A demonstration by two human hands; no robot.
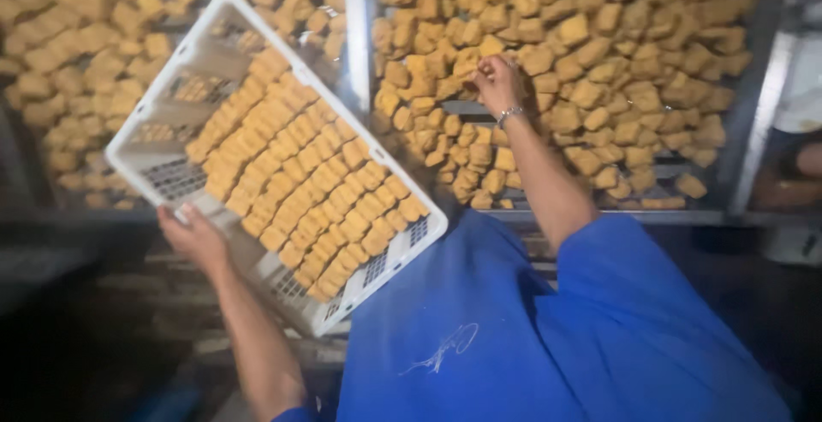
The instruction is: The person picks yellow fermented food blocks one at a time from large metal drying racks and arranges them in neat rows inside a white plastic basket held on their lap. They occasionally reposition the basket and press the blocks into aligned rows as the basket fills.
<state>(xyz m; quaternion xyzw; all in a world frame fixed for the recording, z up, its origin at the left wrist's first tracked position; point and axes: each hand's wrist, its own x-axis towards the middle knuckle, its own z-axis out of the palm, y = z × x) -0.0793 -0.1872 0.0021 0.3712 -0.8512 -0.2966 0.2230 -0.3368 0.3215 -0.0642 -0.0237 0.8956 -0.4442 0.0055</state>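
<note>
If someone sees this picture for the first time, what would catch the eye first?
Probably the white slotted plastic crate at centre left, tilted and filled with neat rows of golden-brown fried cubes; the left hand grips its lower edge. Behind it, loose golden-brown fried pieces cover a metal rack, and the right hand reaches into them.

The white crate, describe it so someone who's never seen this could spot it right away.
Two wide racks covered in loose golden fried pieces fill the top of the view. Over the left one, a white slotted plastic crate sits tilted, its edge gripped by the left hand. Unlike the scattered heaps around it, its pieces lie in neat rows.
</note>
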